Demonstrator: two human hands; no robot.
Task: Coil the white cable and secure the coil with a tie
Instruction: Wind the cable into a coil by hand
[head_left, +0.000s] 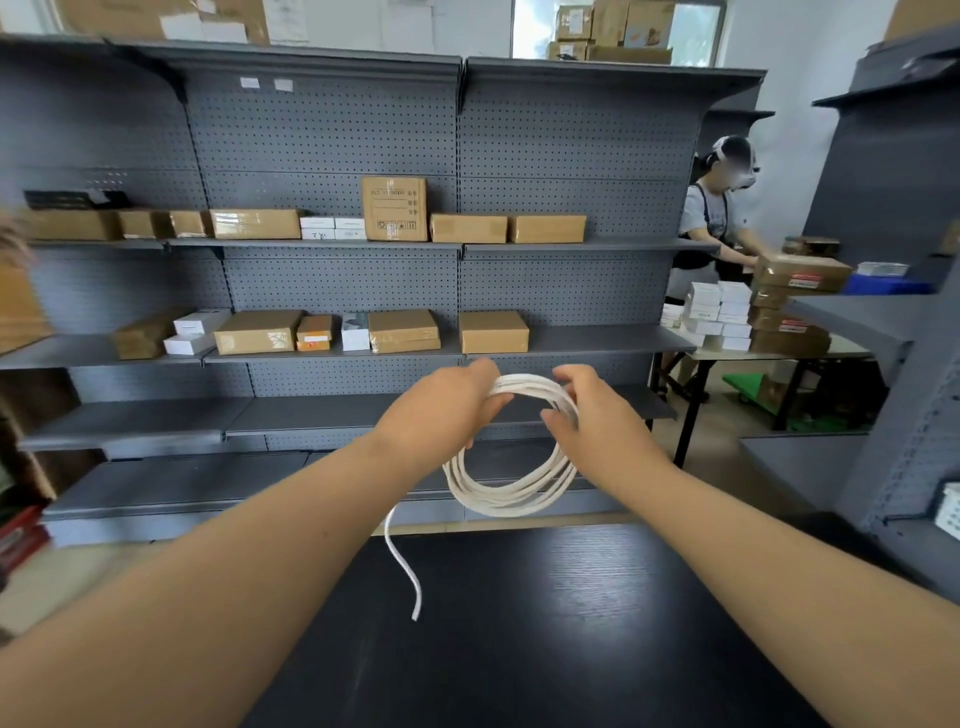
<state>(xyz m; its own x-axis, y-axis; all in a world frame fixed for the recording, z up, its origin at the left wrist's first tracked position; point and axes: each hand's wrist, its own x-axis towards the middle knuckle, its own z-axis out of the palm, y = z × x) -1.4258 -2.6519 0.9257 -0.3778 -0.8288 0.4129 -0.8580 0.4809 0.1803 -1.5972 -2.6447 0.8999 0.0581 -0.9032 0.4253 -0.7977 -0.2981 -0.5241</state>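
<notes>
Left hand (441, 402) and right hand (592, 415) both grip the round white cable coil (511, 488) above the dark worktop (519, 623); its dangling free tail, untied, could let loops spring apart.

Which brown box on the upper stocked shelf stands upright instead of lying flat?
The printed cardboard box just right of the small white boxes; it stands tall, while the other brown boxes beside it lie flat.

white cable (506, 493), coiled loops, loose end dangling
</notes>
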